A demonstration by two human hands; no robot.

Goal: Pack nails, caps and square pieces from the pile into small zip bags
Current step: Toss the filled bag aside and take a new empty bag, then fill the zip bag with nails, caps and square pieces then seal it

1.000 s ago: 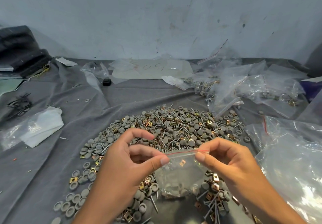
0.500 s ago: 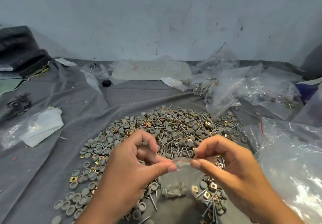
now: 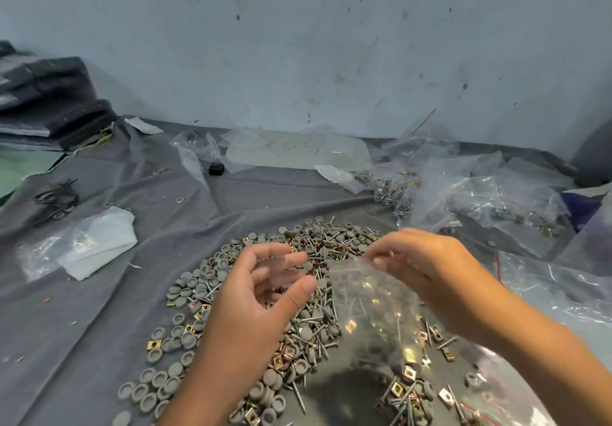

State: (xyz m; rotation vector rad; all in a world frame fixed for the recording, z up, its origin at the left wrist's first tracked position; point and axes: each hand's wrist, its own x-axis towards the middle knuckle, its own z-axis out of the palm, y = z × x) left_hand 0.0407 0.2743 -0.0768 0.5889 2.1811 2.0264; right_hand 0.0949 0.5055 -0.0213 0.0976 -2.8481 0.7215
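The right hand (image 3: 427, 270) pinches the top edge of a small zip bag (image 3: 374, 306) between thumb and fingertips, and the bag hangs down from this grip, above the pile (image 3: 265, 293). The bag is clear and a little blurred; through the plastic I can see thin nails, some gold-coloured square pieces and grey round caps collected in its lower part. The left hand (image 3: 261, 296) is just beside the bag but apart from it, with its fingers loosely curved and spread, holding nothing.

The pile lies on a grey cloth (image 3: 99, 326) in front of the person. It is a mix of grey round caps (image 3: 159, 382), many of them with the hollow side up, slim metal nails (image 3: 299, 399) with a dark tip, and small brass-coloured square pieces (image 3: 153, 344) with a hole in the middle.

Further back on the right there are more clear bags (image 3: 480, 193), some with parts inside. A white folded sheet (image 3: 99, 243) rests on the left.
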